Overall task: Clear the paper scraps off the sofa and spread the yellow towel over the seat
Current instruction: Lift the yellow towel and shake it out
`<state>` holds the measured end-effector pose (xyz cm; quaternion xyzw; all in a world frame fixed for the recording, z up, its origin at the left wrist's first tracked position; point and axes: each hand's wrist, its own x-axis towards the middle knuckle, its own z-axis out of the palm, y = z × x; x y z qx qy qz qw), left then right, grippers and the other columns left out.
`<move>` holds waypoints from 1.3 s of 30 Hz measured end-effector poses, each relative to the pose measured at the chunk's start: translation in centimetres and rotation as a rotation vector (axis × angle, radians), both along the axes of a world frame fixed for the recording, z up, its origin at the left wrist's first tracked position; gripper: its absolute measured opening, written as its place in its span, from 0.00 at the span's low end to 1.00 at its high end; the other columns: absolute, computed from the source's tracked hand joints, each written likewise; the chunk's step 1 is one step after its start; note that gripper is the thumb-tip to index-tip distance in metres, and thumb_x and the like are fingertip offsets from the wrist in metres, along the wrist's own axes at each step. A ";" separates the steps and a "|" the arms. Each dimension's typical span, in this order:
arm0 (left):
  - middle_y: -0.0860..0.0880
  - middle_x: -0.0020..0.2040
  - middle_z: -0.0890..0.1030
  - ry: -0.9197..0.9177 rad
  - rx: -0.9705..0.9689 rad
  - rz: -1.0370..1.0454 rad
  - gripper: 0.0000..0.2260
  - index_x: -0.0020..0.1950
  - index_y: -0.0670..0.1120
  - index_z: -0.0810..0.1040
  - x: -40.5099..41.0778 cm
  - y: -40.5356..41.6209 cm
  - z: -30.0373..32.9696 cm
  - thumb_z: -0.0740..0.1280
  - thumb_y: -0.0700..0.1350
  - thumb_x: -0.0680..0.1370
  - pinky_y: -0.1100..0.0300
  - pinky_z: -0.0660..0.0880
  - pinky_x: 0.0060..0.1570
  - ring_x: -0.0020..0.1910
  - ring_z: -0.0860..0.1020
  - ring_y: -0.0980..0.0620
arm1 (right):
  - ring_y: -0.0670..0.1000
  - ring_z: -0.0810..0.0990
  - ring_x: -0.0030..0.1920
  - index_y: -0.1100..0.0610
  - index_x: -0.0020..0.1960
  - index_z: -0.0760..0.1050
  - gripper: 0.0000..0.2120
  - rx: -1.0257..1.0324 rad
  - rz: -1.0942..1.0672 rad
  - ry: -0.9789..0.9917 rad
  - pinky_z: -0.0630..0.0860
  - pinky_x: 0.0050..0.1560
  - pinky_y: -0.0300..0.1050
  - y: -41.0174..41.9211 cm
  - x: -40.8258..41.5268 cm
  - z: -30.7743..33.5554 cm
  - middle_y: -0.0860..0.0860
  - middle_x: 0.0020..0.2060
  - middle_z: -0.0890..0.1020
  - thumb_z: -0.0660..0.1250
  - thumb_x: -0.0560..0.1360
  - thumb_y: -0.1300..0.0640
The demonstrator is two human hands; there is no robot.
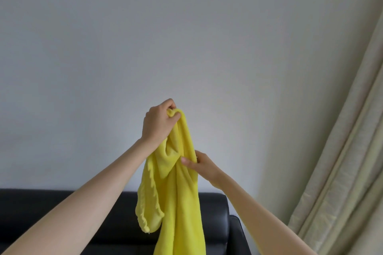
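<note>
The left hand (158, 124) grips the top of the yellow towel (178, 192) and the right hand (200, 164) pinches its side, above the black sofa (62, 209).

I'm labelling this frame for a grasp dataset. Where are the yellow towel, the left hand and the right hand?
yellow towel (182, 203): head view, on the hanging middle of the cloth.
left hand (157, 123): head view, on the back of the hand gripping the towel's top.
right hand (200, 163): head view, on the hand pinching the towel's right edge.

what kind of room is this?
Probably a home living room: a black leather-look sofa against a plain wall, and a pale curtain hanging at the right. The left hand and right hand hold up a yellow towel.
</note>
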<state>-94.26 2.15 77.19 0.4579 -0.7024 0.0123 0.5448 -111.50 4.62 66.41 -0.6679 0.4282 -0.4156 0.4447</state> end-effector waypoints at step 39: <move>0.41 0.50 0.81 0.577 0.164 0.473 0.07 0.49 0.45 0.76 15.4 -2.9 0.4 0.67 0.45 0.73 0.52 0.71 0.46 0.49 0.77 0.38 | 0.56 0.73 0.37 0.53 0.35 0.72 0.09 -0.469 -0.687 0.561 0.65 0.33 0.44 -2.0 -2.0 14.2 0.54 0.33 0.75 0.65 0.73 0.60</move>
